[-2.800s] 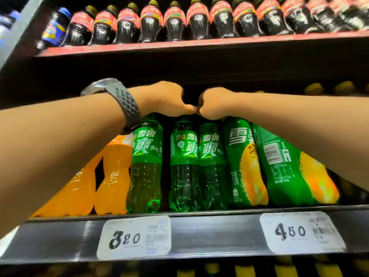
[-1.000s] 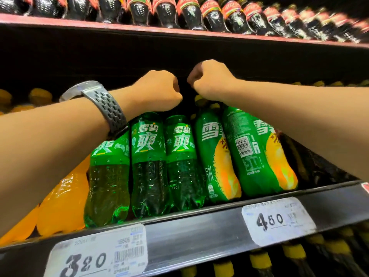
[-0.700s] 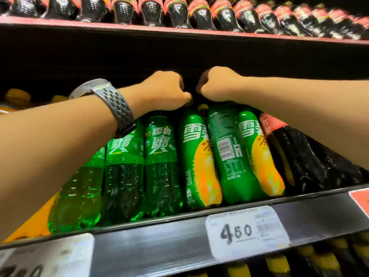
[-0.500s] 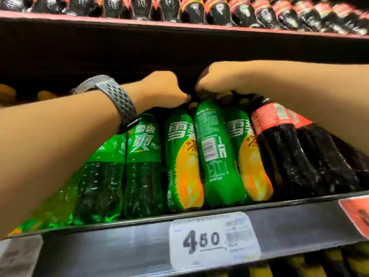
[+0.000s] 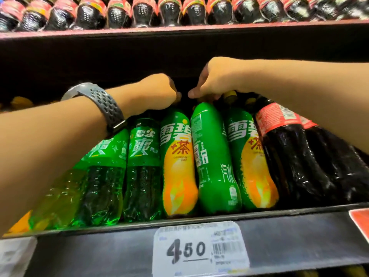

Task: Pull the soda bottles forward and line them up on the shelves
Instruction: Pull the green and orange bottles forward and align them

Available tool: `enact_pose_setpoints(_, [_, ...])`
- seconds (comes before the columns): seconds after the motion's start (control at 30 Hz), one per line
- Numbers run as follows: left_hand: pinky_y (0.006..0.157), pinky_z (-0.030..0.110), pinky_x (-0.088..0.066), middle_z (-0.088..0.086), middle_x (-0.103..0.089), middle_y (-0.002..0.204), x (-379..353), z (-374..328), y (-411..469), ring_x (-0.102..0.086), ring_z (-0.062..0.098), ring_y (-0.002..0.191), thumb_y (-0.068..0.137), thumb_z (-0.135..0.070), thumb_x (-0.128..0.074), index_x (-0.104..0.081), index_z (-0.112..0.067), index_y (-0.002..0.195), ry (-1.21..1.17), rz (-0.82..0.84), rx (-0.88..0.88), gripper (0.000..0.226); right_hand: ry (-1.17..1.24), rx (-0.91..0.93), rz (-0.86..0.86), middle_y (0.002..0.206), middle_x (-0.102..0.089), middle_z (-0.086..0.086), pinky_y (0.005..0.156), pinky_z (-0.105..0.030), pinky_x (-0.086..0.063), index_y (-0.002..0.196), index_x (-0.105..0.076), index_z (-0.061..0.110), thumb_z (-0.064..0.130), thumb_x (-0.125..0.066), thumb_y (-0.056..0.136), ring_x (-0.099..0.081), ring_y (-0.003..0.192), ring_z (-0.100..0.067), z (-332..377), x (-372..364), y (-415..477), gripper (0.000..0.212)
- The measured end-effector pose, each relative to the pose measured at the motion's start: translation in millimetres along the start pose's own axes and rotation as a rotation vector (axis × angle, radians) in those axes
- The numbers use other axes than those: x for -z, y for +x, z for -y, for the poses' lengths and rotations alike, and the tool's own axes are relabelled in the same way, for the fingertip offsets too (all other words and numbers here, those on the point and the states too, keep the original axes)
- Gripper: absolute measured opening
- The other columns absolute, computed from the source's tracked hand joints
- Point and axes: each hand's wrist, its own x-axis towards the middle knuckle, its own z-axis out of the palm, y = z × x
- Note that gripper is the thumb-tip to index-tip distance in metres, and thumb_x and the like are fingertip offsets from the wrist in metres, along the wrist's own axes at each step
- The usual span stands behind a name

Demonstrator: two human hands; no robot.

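Grip quality decides this step. The right hand (image 5: 215,80) reaches over the front row. Its fingers curl down onto the top of the barcode-side bottle (image 5: 213,156), with the thumb (image 5: 192,94) at the left of the neck. The left hand (image 5: 157,90) is balled up just left of that thumb, above the yellow-label bottle (image 5: 178,166). Its fingers fold out of sight behind the knuckles, so whether they pinch a cap cannot be told.

The barcode-side bottle stands directly below the right fingers, its base close behind the shelf lip (image 5: 119,248).

Recommended procedure:
- Hold the neck under the cap, not the cap alone.
- Draw the bottle straight toward the lip with the base sliding on the shelf, not lifted.
- Stop when the base is level with the bottles on either side of the fingers.
- Rotate the bottle so its label faces out, since the barcode currently faces front.

Caution: cola bottles (image 5: 295,160) crowd in to the right of the fingers, and clear green bottles (image 5: 143,166) stand to the left. A sideways tug is likely to tip either group. The upper shelf (image 5: 179,29) sits above the knuckles, so keep the wrists low.
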Motion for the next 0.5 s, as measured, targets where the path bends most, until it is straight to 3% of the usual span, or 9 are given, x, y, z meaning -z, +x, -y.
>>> enact_pose_setpoints(0.07, [0.073,0.027,-0.044,0.012,-0.068,0.099,1.9,0.8,-2.3,-0.062,0.029,0.095,0.089,-0.026,-0.062,-0.071,-0.009,0.104,0.003,-0.005,-0.009,0.025,-0.093,-0.021,-0.026,0.077,-0.072,-0.006,0.066,-0.029,-0.054,0.093,-0.075,0.011,0.056,-0.069,0.076,-0.067,0.069,-0.02,4.9,-1.6,-1.1,0.049])
enact_pose_setpoints(0.17, [0.071,0.027,-0.041,0.008,-0.066,0.095,4.3,2.1,-2.5,-0.061,0.026,0.089,0.09,-0.028,-0.06,-0.071,-0.013,0.104,-0.018,0.0,-0.005,0.023,-0.185,-0.021,-0.076,0.075,-0.071,-0.005,0.058,-0.024,-0.047,0.091,-0.074,0.012,0.061,-0.066,0.076,-0.068,0.071,-0.021,7.3,-2.5,-0.4,0.052])
enact_pose_setpoints(0.3, [0.076,0.029,-0.045,0.006,-0.065,0.099,3.6,3.7,-1.6,-0.06,0.026,0.095,0.093,-0.031,-0.057,-0.069,-0.017,0.109,-0.023,0.004,-0.011,0.024,0.144,-0.018,0.044,0.082,-0.068,-0.003,0.044,-0.015,-0.047,0.099,-0.07,0.009,0.033,-0.066,0.087,-0.063,0.061,-0.01,-0.4,5.0,-2.5,0.027])
enact_pose_setpoints(0.4, [0.08,0.031,-0.046,0.007,-0.066,0.103,1.7,4.0,-0.7,-0.059,0.026,0.097,0.094,-0.03,-0.056,-0.068,-0.016,0.111,-0.015,0.007,-0.022,0.025,0.162,0.006,0.061,0.078,-0.066,0.001,0.044,-0.013,-0.047,0.103,-0.07,0.009,0.022,-0.068,0.087,-0.062,0.058,-0.005,-7.0,9.0,-5.3,0.021])
enact_pose_setpoints(0.5, [0.074,0.029,-0.042,0.003,-0.064,0.097,-0.4,6.4,-0.3,-0.057,0.021,0.089,0.094,-0.029,-0.056,-0.067,-0.018,0.108,-0.039,0.006,-0.02,0.02,0.009,-0.012,0.026,0.084,-0.07,-0.003,0.058,-0.023,-0.052,0.096,-0.072,0.014,0.039,-0.072,0.081,-0.065,0.07,-0.016,-7.7,7.1,-2.9,0.029])
